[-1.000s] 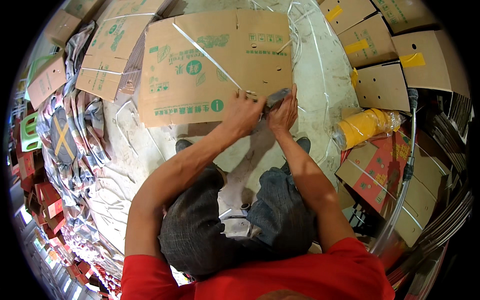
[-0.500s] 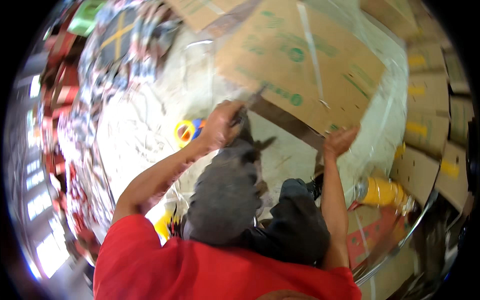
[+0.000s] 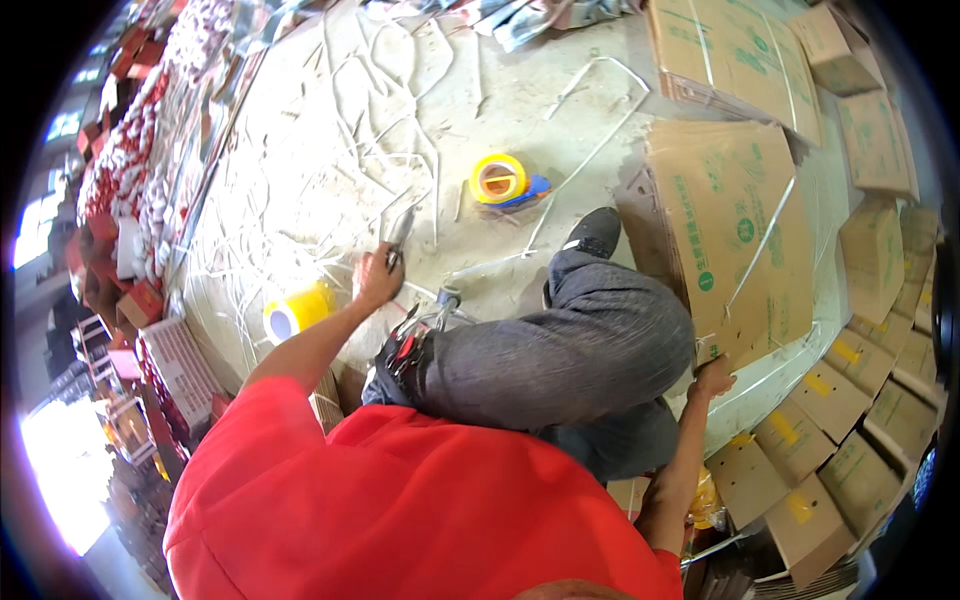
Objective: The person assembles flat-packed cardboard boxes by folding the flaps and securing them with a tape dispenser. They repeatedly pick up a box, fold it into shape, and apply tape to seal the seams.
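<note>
My left hand [image 3: 378,277] is closed around what look like black-handled scissors [image 3: 402,228], their grey blades pointing away from me. It is above a floor strewn with loose white strapping. My right hand [image 3: 715,379] grips the near edge of a stack of flattened cardboard cartons [image 3: 715,200] lying at my right. A white strap [image 3: 765,240] crosses the top carton at a slant. Beyond my left hand lies a yellow tape roll [image 3: 498,180] with a blue dispenser [image 3: 530,192]. Another yellow tape roll [image 3: 300,312] is beside my left forearm.
More strapped flat cartons [image 3: 740,65] lie at the far right. Rows of standing brown boxes [image 3: 800,430] curve along the right side. White straps [image 3: 405,100] tangle over the floor. My bent leg [image 3: 560,350] is between my hands. Red and white goods [image 3: 130,170] are piled at left.
The view has turned, and the cartons now appear farther right. My left hand has swung away from the carton stack with the scissors. My right hand stays at the stack's near edge.
</note>
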A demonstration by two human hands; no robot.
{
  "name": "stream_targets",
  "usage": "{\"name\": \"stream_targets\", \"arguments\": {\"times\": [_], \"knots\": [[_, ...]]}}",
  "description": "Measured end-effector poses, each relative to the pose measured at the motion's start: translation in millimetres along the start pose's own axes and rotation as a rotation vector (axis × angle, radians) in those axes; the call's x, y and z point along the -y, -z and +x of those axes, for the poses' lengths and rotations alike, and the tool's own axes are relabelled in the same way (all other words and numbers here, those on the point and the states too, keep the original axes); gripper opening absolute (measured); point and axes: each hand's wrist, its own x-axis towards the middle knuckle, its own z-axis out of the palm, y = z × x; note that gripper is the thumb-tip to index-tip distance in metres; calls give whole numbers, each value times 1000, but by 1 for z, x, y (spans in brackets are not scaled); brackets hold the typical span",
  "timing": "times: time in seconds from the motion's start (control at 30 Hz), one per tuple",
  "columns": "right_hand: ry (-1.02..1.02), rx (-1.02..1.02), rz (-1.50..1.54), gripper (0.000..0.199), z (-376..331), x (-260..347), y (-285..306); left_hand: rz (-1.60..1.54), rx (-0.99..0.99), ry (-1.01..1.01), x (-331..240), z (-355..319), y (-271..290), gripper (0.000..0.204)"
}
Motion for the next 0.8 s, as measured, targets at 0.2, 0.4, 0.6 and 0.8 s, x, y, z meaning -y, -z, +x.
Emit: {"name": "stream_targets", "arguments": {"times": [0.2,0.4,0.6,0.8], "knots": [[-102,443,552,67,36,-33,17,-211,235,159,36,-84,-38,52],[-23,627,845,44,19,-19,87,80,493,264,81,-140,-71,62],[106,478,909,50,-48,54,181,-410,332,-45,32,-28,-20,52],[93,798,1288,33,-71,53,308,-645,-358,-733,-204,122,153,86]]}}
